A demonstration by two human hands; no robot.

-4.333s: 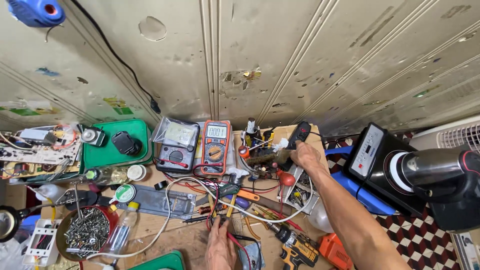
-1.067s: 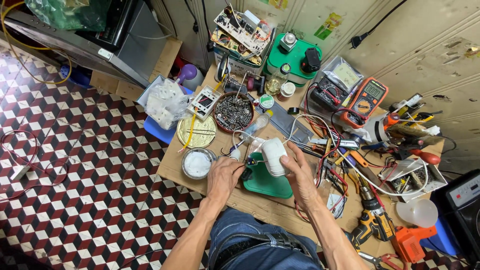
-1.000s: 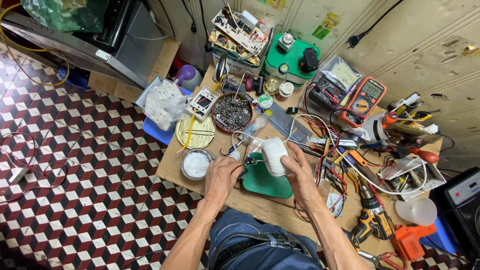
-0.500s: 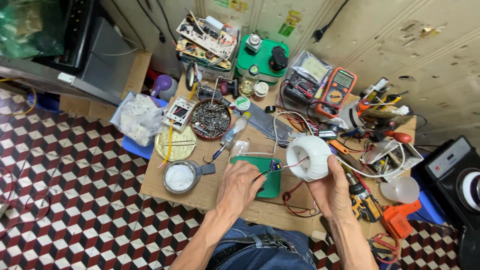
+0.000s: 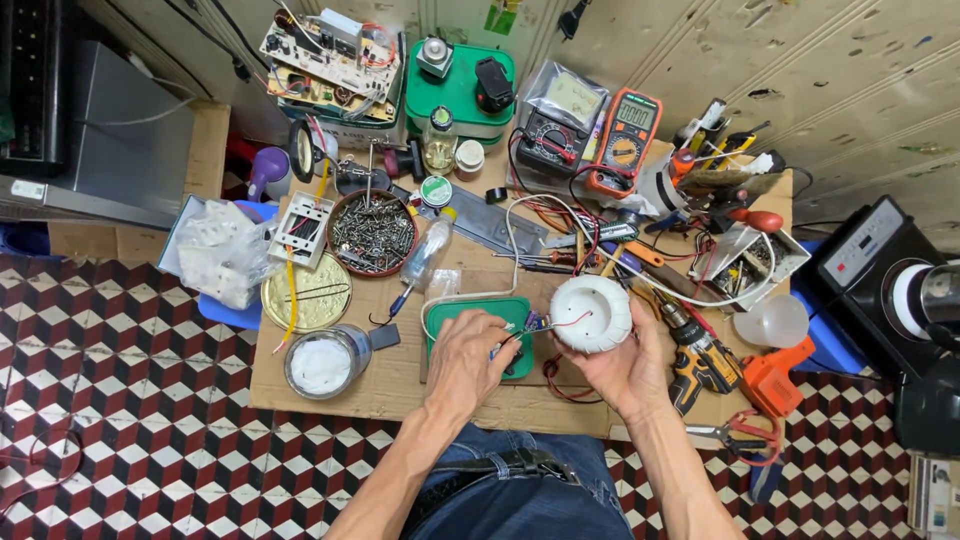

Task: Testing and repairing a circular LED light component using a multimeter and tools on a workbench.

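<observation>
My right hand [image 5: 620, 370] grips a round white lamp housing [image 5: 592, 312] from below, its open side facing up, over the front of the workbench. Thin red and white wires run from the housing to a small circuit board [image 5: 528, 325] at its left. My left hand [image 5: 470, 352] rests on a green lid [image 5: 445, 315], fingertips pinching at that small board and its wires. A white cable [image 5: 470, 296] loops past the lid toward the back of the bench.
The wooden workbench [image 5: 330, 385] is crowded: a bowl of screws [image 5: 372, 232], a brass lid [image 5: 310, 293], a tin of white paste [image 5: 322, 363], two multimeters [image 5: 622, 140], a green box [image 5: 458, 92], a cordless drill [image 5: 700, 362], a white funnel [image 5: 770, 322]. Checkered floor lies left.
The view swung from the back of the bench to its front edge. The white housing came to my right hand, turned open side up, and my left hand moved onto the small board beside it.
</observation>
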